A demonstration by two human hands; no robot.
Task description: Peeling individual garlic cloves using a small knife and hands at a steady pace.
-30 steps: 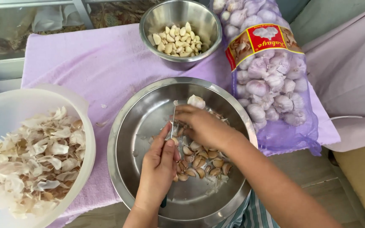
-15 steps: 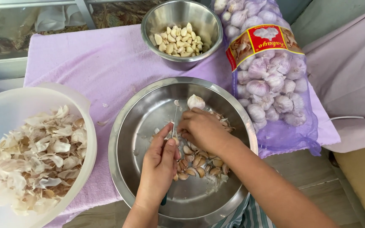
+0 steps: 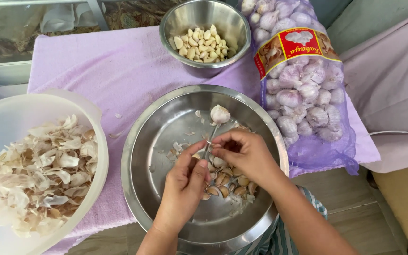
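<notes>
Head view. Both hands are working over the big steel pan [image 3: 166, 141], which is sitting on the purple cloth [image 3: 95, 66] covering the table.

Left hand [image 3: 185, 186] is closing around a small knife [image 3: 208, 141] — blade is pointing up and away, handle hidden in the fist. Right hand [image 3: 244, 153] is pinching a clove [image 3: 218, 162] between thumb and fingertips, right against the blade; the clove itself is mostly hidden, so its state is unclear.

Under the hands, a heap of unpeeled cloves [image 3: 227, 182] is lying on the pan floor, with skin scraps scattered around. A whole bulb [image 3: 220, 114] is resting near the pan's far rim, just beyond the knife tip.

Surroundings — white plastic bowl [image 3: 5, 108] at left is holding a pile of peels [image 3: 38, 174]. Small steel bowl [image 3: 185, 19] at the far edge is holding peeled cloves [image 3: 201, 45]. Purple mesh bag [image 3: 308, 151] of garlic bulbs is lying at right, touching the pan's rim.
</notes>
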